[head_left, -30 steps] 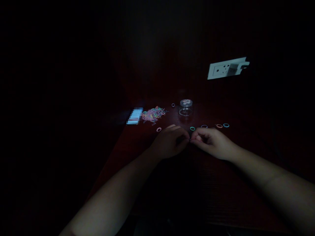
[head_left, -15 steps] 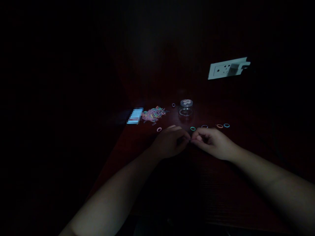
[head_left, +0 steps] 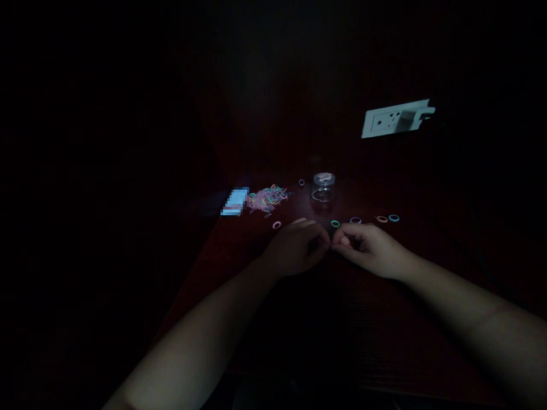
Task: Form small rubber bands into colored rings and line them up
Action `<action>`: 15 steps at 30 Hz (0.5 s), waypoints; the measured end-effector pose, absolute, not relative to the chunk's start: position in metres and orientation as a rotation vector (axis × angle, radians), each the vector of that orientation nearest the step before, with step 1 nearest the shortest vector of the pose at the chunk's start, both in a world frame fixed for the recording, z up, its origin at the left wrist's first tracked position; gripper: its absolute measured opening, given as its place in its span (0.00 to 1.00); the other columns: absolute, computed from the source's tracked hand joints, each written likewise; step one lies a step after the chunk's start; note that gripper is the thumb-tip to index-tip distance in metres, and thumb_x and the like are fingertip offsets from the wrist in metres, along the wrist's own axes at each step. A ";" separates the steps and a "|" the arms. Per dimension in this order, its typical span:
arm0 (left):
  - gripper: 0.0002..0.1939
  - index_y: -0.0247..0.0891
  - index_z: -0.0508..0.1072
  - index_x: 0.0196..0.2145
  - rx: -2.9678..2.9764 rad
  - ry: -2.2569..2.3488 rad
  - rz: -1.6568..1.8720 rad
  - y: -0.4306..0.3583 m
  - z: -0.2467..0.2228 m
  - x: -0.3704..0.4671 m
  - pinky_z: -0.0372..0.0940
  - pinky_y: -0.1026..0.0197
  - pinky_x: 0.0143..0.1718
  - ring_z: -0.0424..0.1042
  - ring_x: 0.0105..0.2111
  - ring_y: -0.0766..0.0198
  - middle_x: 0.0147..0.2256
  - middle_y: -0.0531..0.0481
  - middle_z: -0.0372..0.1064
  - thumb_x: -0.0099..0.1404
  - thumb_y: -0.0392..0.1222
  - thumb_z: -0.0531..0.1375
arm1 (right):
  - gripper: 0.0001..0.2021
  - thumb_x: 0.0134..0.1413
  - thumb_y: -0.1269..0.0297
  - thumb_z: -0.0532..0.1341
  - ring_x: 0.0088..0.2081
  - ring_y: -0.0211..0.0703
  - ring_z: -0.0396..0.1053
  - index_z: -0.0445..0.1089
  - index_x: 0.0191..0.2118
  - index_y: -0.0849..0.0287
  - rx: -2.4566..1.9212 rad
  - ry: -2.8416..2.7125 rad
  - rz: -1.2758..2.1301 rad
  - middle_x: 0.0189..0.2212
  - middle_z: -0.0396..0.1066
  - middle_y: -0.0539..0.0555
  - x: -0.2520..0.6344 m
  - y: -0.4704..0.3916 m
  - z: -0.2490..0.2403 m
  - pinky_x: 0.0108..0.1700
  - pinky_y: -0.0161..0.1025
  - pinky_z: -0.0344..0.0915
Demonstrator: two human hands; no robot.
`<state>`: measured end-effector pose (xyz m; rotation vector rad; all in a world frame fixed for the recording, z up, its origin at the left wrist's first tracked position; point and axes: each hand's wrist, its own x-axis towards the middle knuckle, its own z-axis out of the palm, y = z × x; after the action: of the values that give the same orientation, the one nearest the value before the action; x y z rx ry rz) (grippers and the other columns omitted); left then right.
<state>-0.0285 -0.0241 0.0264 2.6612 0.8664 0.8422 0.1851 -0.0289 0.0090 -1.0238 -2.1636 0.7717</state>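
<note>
setting recorded as indoors and dimly lit; a small private room, probably in a home, is suggested, though a dormitory or similar lodging cannot be ruled out. a white socket plate (head_left: 376,124) is mounted on a dark reddish wall (head_left: 273,125), with a plug (head_left: 408,120) seated towards its right end. below, a reddish-brown table (head_left: 384,330) is placed close to the wall; wood grain is seen on its top. small everyday items are laid out on it: a glowing screen (head_left: 235,201), pixelated, a clear lidded jar (head_left: 323,180) and a heap of coloured bands (head_left: 268,199). the room's edges are lost in darkness.
</note>
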 end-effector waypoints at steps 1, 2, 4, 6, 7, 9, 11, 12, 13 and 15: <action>0.01 0.39 0.69 0.35 2.659 0.872 0.847 -0.024 0.026 -0.028 0.61 0.59 0.42 0.67 0.37 0.64 0.34 0.53 0.71 0.64 0.37 0.58 | 0.08 0.58 0.60 0.59 0.23 0.35 0.56 0.67 0.31 0.58 -1.023 -2.166 0.774 0.21 0.58 0.45 0.185 -0.029 0.009 0.25 0.34 0.55; 0.00 0.39 0.68 0.34 2.657 0.878 0.851 -0.024 0.025 -0.028 0.61 0.59 0.42 0.67 0.36 0.65 0.34 0.53 0.71 0.64 0.37 0.58 | 0.08 0.58 0.60 0.59 0.23 0.35 0.56 0.67 0.32 0.58 -1.022 -2.169 0.777 0.21 0.58 0.45 0.186 -0.029 0.009 0.25 0.34 0.55; 0.01 0.39 0.68 0.34 2.654 0.883 0.853 -0.024 0.024 -0.028 0.61 0.59 0.41 0.67 0.36 0.65 0.34 0.54 0.71 0.64 0.38 0.58 | 0.08 0.58 0.60 0.59 0.23 0.35 0.56 0.67 0.33 0.58 -1.020 -2.172 0.779 0.21 0.58 0.45 0.186 -0.029 0.008 0.26 0.34 0.55; 0.02 0.39 0.68 0.35 2.646 0.886 0.850 -0.023 0.024 -0.028 0.61 0.59 0.41 0.67 0.35 0.65 0.33 0.54 0.71 0.65 0.39 0.58 | 0.07 0.58 0.60 0.59 0.23 0.35 0.56 0.68 0.33 0.58 -1.019 -2.169 0.779 0.21 0.58 0.45 0.186 -0.029 0.008 0.26 0.34 0.56; 0.03 0.39 0.69 0.35 2.641 0.892 0.846 -0.023 0.024 -0.028 0.62 0.59 0.40 0.67 0.35 0.65 0.33 0.53 0.71 0.65 0.39 0.58 | 0.07 0.58 0.60 0.59 0.24 0.36 0.56 0.68 0.34 0.58 -1.013 -2.166 0.779 0.21 0.58 0.45 0.186 -0.029 0.008 0.26 0.34 0.56; 0.04 0.39 0.69 0.34 2.632 0.907 0.835 -0.024 0.024 -0.027 0.62 0.59 0.40 0.68 0.35 0.64 0.33 0.53 0.71 0.65 0.41 0.58 | 0.07 0.58 0.60 0.59 0.24 0.36 0.57 0.68 0.35 0.58 -0.992 -2.158 0.786 0.22 0.59 0.46 0.186 -0.029 0.008 0.26 0.34 0.56; 0.04 0.39 0.69 0.34 2.626 0.919 0.823 -0.024 0.024 -0.027 0.62 0.59 0.39 0.68 0.35 0.64 0.33 0.53 0.71 0.65 0.41 0.58 | 0.06 0.59 0.61 0.59 0.25 0.36 0.57 0.68 0.36 0.58 -0.969 -2.147 0.793 0.23 0.60 0.46 0.186 -0.029 0.008 0.27 0.34 0.57; 0.04 0.39 0.69 0.34 2.623 0.926 0.817 -0.024 0.024 -0.027 0.62 0.58 0.39 0.68 0.35 0.64 0.33 0.52 0.71 0.65 0.41 0.59 | 0.06 0.58 0.62 0.59 0.25 0.36 0.58 0.69 0.36 0.58 -0.962 -2.141 0.792 0.23 0.60 0.46 0.186 -0.029 0.008 0.27 0.34 0.58; 0.04 0.39 0.70 0.34 2.620 0.933 0.812 -0.024 0.024 -0.027 0.62 0.58 0.40 0.68 0.35 0.63 0.33 0.52 0.71 0.65 0.41 0.59 | 0.05 0.58 0.62 0.59 0.25 0.36 0.58 0.69 0.36 0.57 -0.960 -2.137 0.790 0.23 0.60 0.47 0.186 -0.029 0.009 0.27 0.35 0.58; 0.04 0.39 0.70 0.34 2.622 0.945 0.805 -0.024 0.025 -0.027 0.62 0.58 0.40 0.68 0.35 0.63 0.33 0.52 0.71 0.65 0.41 0.59 | 0.05 0.58 0.63 0.59 0.26 0.37 0.58 0.68 0.35 0.58 -0.963 -2.135 0.788 0.23 0.61 0.47 0.186 -0.030 0.009 0.28 0.35 0.58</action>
<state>-0.0270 -0.0237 0.0247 2.6222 0.9450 0.8054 0.1856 -0.0298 0.0091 -0.9630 -2.1354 0.7884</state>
